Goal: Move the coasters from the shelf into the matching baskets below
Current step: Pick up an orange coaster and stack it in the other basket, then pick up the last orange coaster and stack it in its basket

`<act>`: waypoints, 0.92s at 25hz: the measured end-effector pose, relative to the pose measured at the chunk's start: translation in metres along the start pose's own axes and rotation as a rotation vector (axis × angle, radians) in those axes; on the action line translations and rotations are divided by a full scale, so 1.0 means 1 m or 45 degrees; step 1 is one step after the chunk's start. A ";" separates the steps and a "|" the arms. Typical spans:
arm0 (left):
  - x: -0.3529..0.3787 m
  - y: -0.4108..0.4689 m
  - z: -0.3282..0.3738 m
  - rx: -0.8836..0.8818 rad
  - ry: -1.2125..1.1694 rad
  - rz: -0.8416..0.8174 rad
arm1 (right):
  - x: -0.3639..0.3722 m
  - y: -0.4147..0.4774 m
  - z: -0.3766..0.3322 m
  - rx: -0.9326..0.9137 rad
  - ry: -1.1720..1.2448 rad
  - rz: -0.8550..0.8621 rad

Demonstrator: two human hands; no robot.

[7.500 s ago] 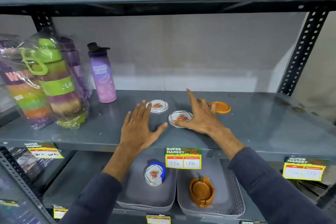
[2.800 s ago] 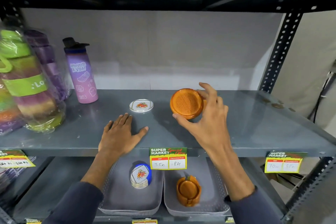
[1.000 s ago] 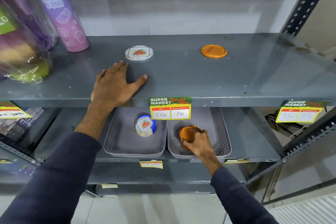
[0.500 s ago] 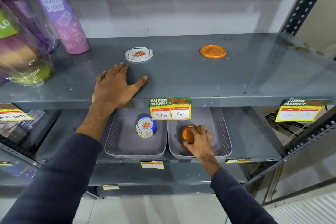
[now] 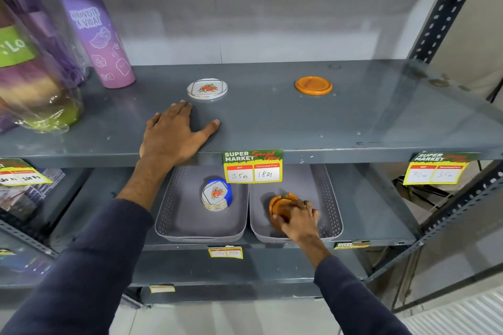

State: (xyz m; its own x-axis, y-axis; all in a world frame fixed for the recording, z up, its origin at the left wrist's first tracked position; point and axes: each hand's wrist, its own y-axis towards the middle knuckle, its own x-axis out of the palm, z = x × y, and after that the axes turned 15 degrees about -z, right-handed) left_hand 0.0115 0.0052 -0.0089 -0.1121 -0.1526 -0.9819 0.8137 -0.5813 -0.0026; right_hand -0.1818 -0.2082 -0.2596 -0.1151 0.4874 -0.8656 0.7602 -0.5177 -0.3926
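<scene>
On the grey shelf (image 5: 272, 122) lie a white flowered coaster (image 5: 207, 88) and an orange coaster (image 5: 313, 85). Below stand two grey baskets side by side. The left basket (image 5: 174, 215) holds a stack of white flowered coasters in a blue holder (image 5: 216, 194). In the right basket (image 5: 330, 215) my right hand (image 5: 298, 219) grips an orange coaster (image 5: 281, 207) set on the orange stack. My left hand (image 5: 174, 133) rests flat on the shelf, fingers spread, just in front of the white coaster and holding nothing.
A purple bottle (image 5: 96, 35) and wrapped coloured bottles (image 5: 35, 62) stand at the shelf's left. Price tags (image 5: 252, 166) hang on the shelf's front edge above the baskets. A perforated upright (image 5: 446, 5) bounds the right side.
My right hand has carried an orange coaster from the shelf down into the right basket and in the last second pressed it onto the stack. My left hand has stayed flat on the shelf.
</scene>
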 end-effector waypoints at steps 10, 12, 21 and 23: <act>0.002 0.003 -0.001 -0.003 0.016 -0.057 | -0.083 -0.088 -0.025 -0.821 0.488 1.220; 0.003 0.004 -0.001 0.004 0.021 -0.067 | -0.119 -0.113 -0.038 -0.977 0.528 1.367; 0.002 0.001 -0.001 -0.009 0.018 -0.086 | -0.258 -0.094 -0.067 -0.731 0.532 1.094; 0.003 0.002 -0.002 -0.008 0.011 -0.079 | -0.277 -0.067 -0.065 -0.508 0.423 0.820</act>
State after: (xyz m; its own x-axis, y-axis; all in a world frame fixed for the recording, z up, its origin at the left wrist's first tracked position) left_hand 0.0135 0.0055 -0.0121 -0.1579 -0.1096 -0.9813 0.8090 -0.5842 -0.0649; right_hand -0.1591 -0.2632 0.0270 0.5679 0.3955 -0.7218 0.7899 -0.5084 0.3429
